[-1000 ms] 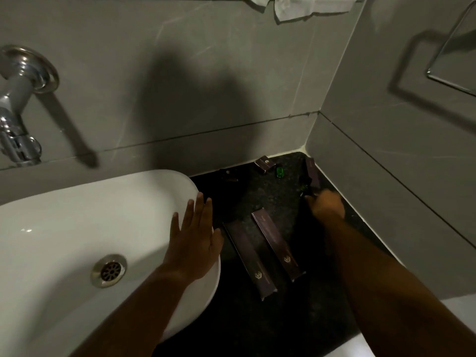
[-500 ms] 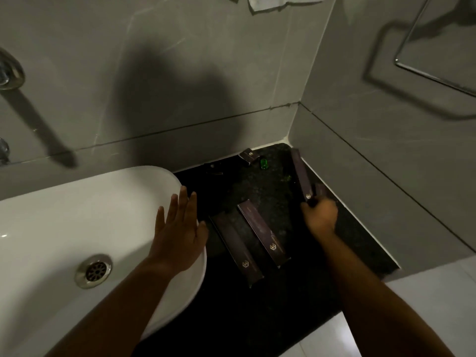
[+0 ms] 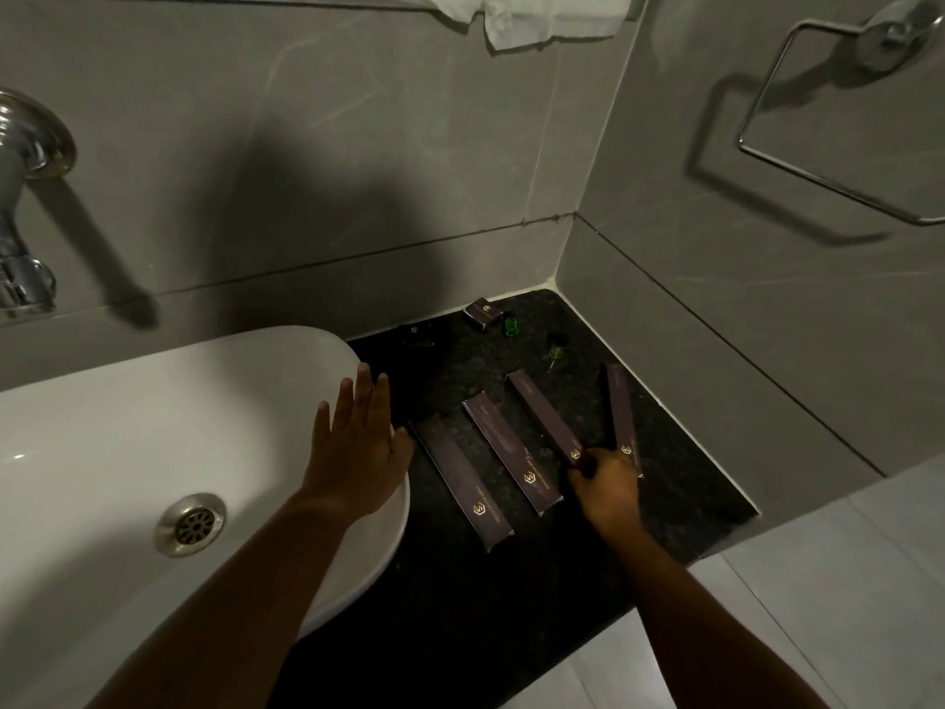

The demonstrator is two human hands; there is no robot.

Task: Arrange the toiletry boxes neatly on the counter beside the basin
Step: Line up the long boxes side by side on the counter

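Observation:
Several long dark purple toiletry boxes lie on the black counter (image 3: pixel 680 483) right of the white basin (image 3: pixel 128 427). The leftmost box (image 3: pixel 460 481) and the second box (image 3: pixel 511 460) lie side by side, slanted. My right hand (image 3: pixel 606 491) grips the near end of a third slim box (image 3: pixel 544 419). A fourth slim box (image 3: pixel 621 417) lies just right of it. A small box (image 3: pixel 482 312) sits near the back wall. My left hand (image 3: pixel 358 442) rests flat with fingers spread on the basin rim.
Two small green bottles (image 3: pixel 510 325) (image 3: pixel 556 349) stand near the back corner. A dark small item (image 3: pixel 417 337) lies by the back wall. A chrome tap (image 3: pixel 23 207) is at left, a towel ring (image 3: pixel 838 120) on the right wall, white cloth (image 3: pixel 537 15) above.
My right hand has drawn back from the corner toward me, and a slim box now lies next to the two slanted ones with my fingers on its end. The left hand stays on the basin.

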